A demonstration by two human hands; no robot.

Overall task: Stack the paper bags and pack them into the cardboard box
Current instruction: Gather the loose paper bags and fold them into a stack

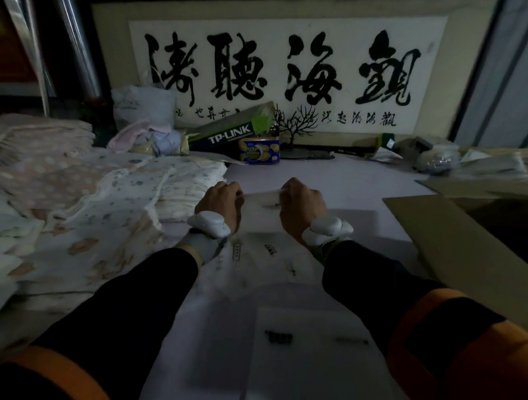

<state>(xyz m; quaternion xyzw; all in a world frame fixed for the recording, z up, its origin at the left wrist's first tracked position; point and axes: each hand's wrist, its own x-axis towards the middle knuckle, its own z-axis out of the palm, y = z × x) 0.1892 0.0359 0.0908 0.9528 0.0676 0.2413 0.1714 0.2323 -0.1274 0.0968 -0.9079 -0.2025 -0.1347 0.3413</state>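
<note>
A white paper bag [261, 210] with small dark print is stretched between my two hands over the middle of the table. My left hand [219, 203] is shut on its left top edge and my right hand [302, 205] is shut on its right top edge. More white paper bags [311, 346] lie flat on the table below my wrists and nearer to me. The cardboard box [449, 252] stands at the right with its flaps open; its inside is dark.
Tall stacks of patterned paper bags [75, 208] fill the left side. At the back lean a framed calligraphy panel [290, 68], a TP-LINK carton [229, 134], a blue biscuit tin [259, 151] and a small black tree ornament [296, 129]. Clutter sits at the back right.
</note>
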